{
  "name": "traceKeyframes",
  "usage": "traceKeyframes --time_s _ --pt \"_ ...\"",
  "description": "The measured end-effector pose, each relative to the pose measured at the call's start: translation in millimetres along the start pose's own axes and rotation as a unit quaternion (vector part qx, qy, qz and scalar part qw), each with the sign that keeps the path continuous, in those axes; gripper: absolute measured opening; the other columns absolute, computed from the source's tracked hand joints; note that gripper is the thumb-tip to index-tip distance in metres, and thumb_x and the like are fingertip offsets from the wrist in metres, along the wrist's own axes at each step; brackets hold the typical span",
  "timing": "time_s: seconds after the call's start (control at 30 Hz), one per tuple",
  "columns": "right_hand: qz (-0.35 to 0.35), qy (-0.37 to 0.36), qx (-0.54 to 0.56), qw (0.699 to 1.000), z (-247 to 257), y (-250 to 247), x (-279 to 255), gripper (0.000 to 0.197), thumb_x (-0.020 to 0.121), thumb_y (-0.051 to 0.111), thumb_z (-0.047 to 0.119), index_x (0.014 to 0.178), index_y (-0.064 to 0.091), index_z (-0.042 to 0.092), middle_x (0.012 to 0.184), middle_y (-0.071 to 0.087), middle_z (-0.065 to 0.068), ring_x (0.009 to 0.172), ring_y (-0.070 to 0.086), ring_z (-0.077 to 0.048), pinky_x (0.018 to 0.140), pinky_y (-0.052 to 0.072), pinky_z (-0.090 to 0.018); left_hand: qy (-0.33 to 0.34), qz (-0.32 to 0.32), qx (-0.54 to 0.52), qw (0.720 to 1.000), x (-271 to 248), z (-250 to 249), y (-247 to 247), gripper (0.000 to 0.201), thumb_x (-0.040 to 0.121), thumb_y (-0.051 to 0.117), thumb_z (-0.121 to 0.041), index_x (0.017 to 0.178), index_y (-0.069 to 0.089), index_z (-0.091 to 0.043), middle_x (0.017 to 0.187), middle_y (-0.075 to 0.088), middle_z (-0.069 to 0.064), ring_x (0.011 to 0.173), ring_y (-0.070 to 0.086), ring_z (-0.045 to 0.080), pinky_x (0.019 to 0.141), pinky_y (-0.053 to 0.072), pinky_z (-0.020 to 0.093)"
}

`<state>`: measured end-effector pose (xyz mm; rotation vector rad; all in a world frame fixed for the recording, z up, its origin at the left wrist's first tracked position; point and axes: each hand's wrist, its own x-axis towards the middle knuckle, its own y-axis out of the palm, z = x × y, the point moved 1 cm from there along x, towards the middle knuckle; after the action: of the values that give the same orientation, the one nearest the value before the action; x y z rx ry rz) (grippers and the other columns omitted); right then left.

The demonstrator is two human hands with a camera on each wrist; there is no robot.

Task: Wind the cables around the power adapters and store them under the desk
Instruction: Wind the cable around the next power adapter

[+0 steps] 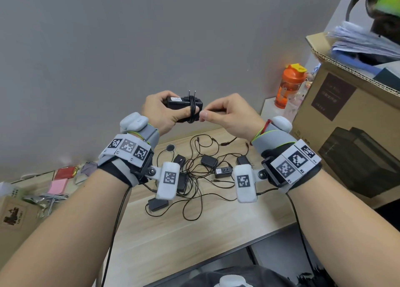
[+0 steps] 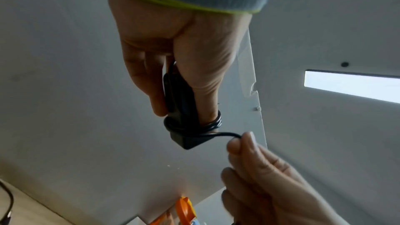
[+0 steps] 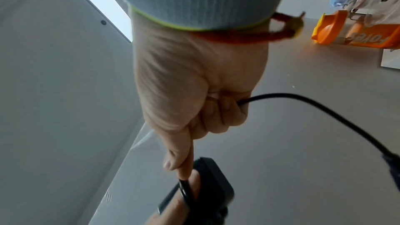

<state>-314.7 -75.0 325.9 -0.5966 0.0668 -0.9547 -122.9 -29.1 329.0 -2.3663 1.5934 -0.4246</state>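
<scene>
The black rectangular power adapter [image 1: 184, 107] is held up in the air above the light wood-grain counter [image 1: 194, 232], its two metal prongs pointing to 12 o'clock in the head view. The left hand [image 1: 160, 113] has its grip closed around the adapter, fingers behind the body and the thumb across its front. Several turns of thin black cable [image 1: 191, 111] are wound around the adapter's middle, and in the left wrist view the loops [image 2: 214, 122] pass over the left thumb as well.

The right hand [image 1: 229, 115] sits at 3 o'clock of the adapter, just beside it. Its grip is closed on the free length of the cable, pinched between thumb and forefinger; in the right wrist view the cable [image 3: 314, 102] runs out of the curled fingers [image 3: 218, 114] toward 4 o'clock.

On the counter, at 6 o'clock from the raised hands, lies a loose tangle of more black adapters [image 1: 208, 161] and thin black cables [image 1: 194, 191], unwound. An orange plastic shaker bottle [image 1: 287, 85] stands at 2 o'clock from the hands, beside a large brown cardboard box [image 1: 346, 124].
</scene>
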Motion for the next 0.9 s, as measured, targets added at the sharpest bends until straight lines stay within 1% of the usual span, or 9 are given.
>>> traceKeyframes --time_s 0.07,0.17,0.33,0.47,0.6,0.67,0.73,0.8,0.9 --pt "-0.019 -0.012 -0.008 1.000 2 -8 4 0.012 0.090 0.070 0.025 0.079 0.075 0.024 0.055 0.059 0.018 0.055 0.047 0.004 0.060 0.035 -0.013 -0.006 0.010 0.056 0.998 1 4 -1 0.048 0.040 0.089 -0.061 0.071 0.068 -0.031 0.067 0.068 -0.010 0.064 0.064 0.015 0.062 0.057 0.037" --pt "-0.044 -0.023 0.005 0.999 5 -19 9 0.011 0.089 0.072 0.025 0.082 0.076 0.016 0.064 0.068 0.012 0.060 0.053 0.005 0.067 0.042 -0.014 0.001 0.044 0.074 0.996 0 4 2 0.048 0.037 0.088 -0.058 0.074 0.069 -0.033 0.072 0.071 -0.008 0.074 0.069 0.018 0.077 0.060 0.043" --pt "-0.069 -0.034 0.013 0.997 6 -31 15 0.010 0.087 0.074 0.025 0.082 0.073 0.016 0.067 0.066 0.012 0.061 0.054 0.006 0.070 0.045 -0.013 0.034 0.108 0.106 0.988 -7 -7 8 0.043 0.049 0.092 -0.052 0.077 0.070 -0.029 0.072 0.069 -0.011 0.072 0.065 0.009 0.079 0.059 0.039" --pt "-0.069 -0.031 0.018 0.997 -1 -33 17 0.013 0.090 0.071 0.022 0.085 0.073 0.010 0.073 0.066 0.004 0.065 0.054 0.002 0.071 0.046 -0.016 0.051 0.138 0.076 0.986 -13 -19 13 0.047 0.047 0.091 -0.053 0.080 0.068 -0.028 0.075 0.069 -0.008 0.074 0.066 0.014 0.079 0.060 0.044" --pt "-0.079 -0.002 0.053 0.995 -10 -25 11 0.023 0.098 0.059 0.016 0.088 0.070 -0.002 0.056 0.054 0.016 0.049 0.044 0.006 0.054 0.034 -0.006 0.065 0.144 -0.039 0.987 -19 -28 17 0.030 0.069 0.088 -0.015 0.083 0.061 -0.014 0.079 0.064 0.004 0.069 0.065 0.013 0.063 0.058 0.029" --pt "-0.075 0.028 0.062 0.995 -17 -18 9 0.029 0.099 0.056 0.016 0.090 0.068 -0.008 0.047 0.045 0.017 0.044 0.037 0.003 0.049 0.029 -0.008 0.071 0.131 -0.064 0.987 -20 -29 19 0.028 0.073 0.083 -0.010 0.084 0.057 -0.011 0.079 0.061 0.005 0.065 0.062 0.011 0.062 0.056 0.026" --pt "-0.056 0.050 0.058 0.995 -26 -11 6 0.032 0.100 0.056 0.021 0.084 0.066 -0.006 0.048 0.038 0.015 0.044 0.030 0.000 0.048 0.025 -0.014 0.071 0.116 -0.084 0.987 -21 -30 20 0.033 0.073 0.085 -0.019 0.085 0.055 -0.011 0.079 0.060 0.006 0.068 0.059 0.014 0.066 0.056 0.031" --pt "-0.019 0.071 0.064 0.995 -31 -3 2 0.032 0.100 0.054 0.026 0.081 0.069 0.006 0.050 0.036 0.013 0.046 0.029 -0.003 0.047 0.025 -0.016 0.062 0.098 -0.107 0.988 -19 -29 20 0.039 0.069 0.086 -0.034 0.084 0.054 -0.016 0.080 0.060 0.008 0.073 0.057 0.020 0.073 0.055 0.040" --pt "0.031 0.081 0.070 0.994 -31 10 -6 0.030 0.101 0.053 0.031 0.085 0.073 0.017 0.056 0.035 0.000 0.052 0.031 -0.020 0.048 0.027 -0.023 0.041 0.059 -0.142 0.987 -16 -28 19 0.042 0.065 0.085 -0.041 0.081 0.054 -0.018 0.082 0.061 0.007 0.078 0.061 0.023 0.078 0.057 0.045"
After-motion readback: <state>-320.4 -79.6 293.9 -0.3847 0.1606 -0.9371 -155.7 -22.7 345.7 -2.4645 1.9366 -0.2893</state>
